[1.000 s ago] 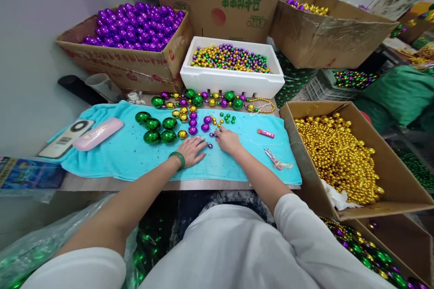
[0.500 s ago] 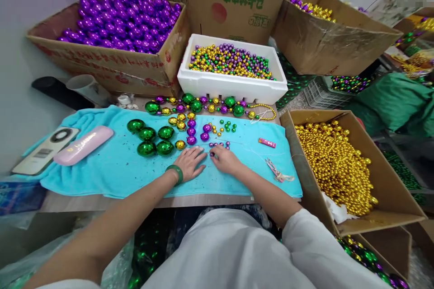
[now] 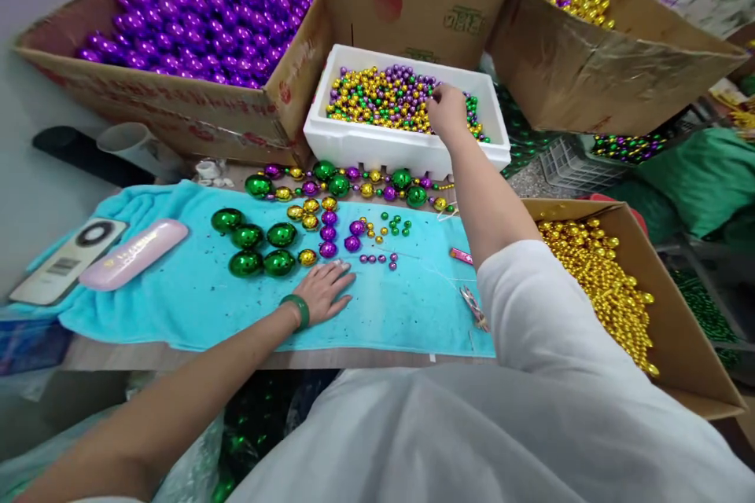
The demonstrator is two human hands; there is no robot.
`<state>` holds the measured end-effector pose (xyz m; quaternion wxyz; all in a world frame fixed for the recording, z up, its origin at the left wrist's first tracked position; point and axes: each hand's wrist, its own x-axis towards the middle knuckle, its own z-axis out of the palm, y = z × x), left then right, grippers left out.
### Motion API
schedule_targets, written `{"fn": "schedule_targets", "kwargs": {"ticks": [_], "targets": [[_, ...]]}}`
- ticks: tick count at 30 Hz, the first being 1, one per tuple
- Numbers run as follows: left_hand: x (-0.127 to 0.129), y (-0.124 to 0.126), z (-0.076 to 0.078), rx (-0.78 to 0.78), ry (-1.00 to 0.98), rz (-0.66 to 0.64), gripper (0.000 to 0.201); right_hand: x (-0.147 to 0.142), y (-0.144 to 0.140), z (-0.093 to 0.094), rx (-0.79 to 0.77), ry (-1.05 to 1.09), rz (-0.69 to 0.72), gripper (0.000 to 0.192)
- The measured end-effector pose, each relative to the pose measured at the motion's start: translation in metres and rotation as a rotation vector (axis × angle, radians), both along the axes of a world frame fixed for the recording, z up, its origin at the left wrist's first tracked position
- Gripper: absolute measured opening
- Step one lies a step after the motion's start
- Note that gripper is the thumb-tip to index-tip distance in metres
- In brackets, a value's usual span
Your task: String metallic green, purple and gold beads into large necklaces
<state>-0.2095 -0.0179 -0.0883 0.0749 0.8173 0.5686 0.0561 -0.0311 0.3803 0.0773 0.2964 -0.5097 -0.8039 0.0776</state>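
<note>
You have one camera, on your head. It looks forward and down at the blue towel (image 3: 194,299), from close above it. Past the towel it sees the white box (image 3: 377,148) of beads. Your own arms reach in from the bottom edge

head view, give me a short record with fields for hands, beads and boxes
left hand: left hand flat on the turquoise towel, palm down, green bangle on the wrist
right hand: right hand reaching into the white foam box, fingers among the mixed small beads
on towel: large green balls, small purple beads, pink case
boxes: purple balls in a carton at left, gold beads in a carton at right
grip: cannot tell whether the right hand holds a bead
</note>
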Motion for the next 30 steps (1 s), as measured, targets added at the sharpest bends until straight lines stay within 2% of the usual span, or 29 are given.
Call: {"fn": "schedule_targets", "kwargs": {"ticks": [6,11,15,18,21,25,28,30], "targets": [[-0.002,-0.002,-0.002,0.001,-0.004,-0.003,0.046,0.005,-0.005,-0.024,0.119,0.052,0.179,0.025],[0.010,0.010,0.009,0.009,-0.050,-0.052,0.039,0.037,0.009,-0.041,0.077,0.073,0.059,0.026],[0.033,0.037,0.018,0.038,-0.092,0.100,0.037,0.058,0.027,-0.061,0.029,0.163,0.018,0.025],[0.048,0.052,0.020,-0.004,-0.033,0.164,0.034,0.063,0.033,-0.068,-0.007,0.192,-0.017,0.023],[0.056,0.059,0.019,-0.066,-0.003,0.180,0.032,0.061,0.036,-0.063,-0.099,0.148,-0.036,0.017],[0.059,0.063,0.020,-0.075,-0.065,0.252,0.033,0.052,0.033,-0.047,-0.204,0.070,-0.031,0.015],[0.059,0.065,0.020,-0.056,-0.093,0.291,0.033,0.042,0.010,-0.035,-0.105,0.091,0.004,0.022],[0.059,0.065,0.019,-0.043,-0.104,0.311,0.033,0.038,-0.023,-0.031,-0.021,0.113,0.086,0.023]]}}
